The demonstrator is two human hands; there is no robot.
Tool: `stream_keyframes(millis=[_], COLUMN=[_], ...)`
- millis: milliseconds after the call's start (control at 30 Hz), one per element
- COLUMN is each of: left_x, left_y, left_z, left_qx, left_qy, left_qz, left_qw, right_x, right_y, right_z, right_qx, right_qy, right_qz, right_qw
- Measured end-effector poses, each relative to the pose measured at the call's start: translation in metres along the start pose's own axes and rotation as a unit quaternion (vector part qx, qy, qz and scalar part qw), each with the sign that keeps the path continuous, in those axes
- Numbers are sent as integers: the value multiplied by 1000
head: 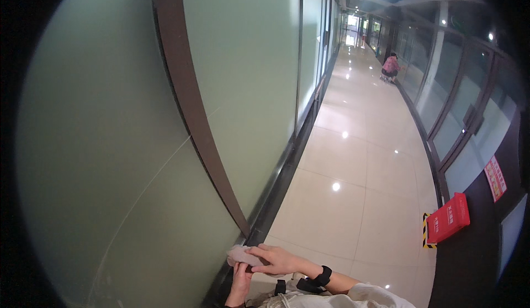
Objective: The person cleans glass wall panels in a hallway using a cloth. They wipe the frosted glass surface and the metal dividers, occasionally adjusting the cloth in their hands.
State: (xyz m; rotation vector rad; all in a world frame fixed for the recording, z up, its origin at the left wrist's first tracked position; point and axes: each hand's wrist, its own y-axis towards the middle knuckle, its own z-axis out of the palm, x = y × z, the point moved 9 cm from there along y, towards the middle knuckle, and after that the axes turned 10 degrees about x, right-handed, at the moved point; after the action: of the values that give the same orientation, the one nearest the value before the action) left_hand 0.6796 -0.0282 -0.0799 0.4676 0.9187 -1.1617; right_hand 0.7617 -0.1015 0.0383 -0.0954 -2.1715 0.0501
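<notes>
A pale, crumpled cloth (245, 255) is held in both hands, low in front of me beside the frosted glass wall panel (165, 208). My right hand (275, 260) comes from the right, its fingers over the top and side of the cloth; a black band is on that wrist. My left hand (240, 282) comes up from below with its fingers against the cloth's underside. Something dark shows between the hands under the cloth, too small to tell. The brown vertical frame strip (198, 121) of the glass wall ends just above the cloth.
A glossy tiled corridor floor (331, 208) runs ahead. A red fire-equipment box (449, 219) stands at right on black-and-yellow floor tape. Glass doors (463, 113) line the right wall. Farther along, a person in a pink top (390, 65) sits low beside the right glass.
</notes>
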Motion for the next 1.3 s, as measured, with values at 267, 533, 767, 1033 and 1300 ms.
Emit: stream_keyframes(millis=[267,533,767,1033,1300], left_x=[0,-3,19,25,-24], left_y=[0,-4,-12,-33,-31], left_z=[-4,7,-1,-3,17], left_qx=[0,19,-12,82,-50], left_qy=[-65,-34,124,227,-31], left_qz=[16,29,-134,-162,-34], left_qw=[998,999,983,957,998], right_x=[-13,-62,-30,59,53], right_y=[-10,-5,5,11,-19], right_z=[11,45,10,6,25], right_qx=[-87,-38,-41,60,259], right_qy=[139,492,446,43,163], right_qz=[-48,129,-25,-151,-74], right_qw=[985,860,894,986,949])
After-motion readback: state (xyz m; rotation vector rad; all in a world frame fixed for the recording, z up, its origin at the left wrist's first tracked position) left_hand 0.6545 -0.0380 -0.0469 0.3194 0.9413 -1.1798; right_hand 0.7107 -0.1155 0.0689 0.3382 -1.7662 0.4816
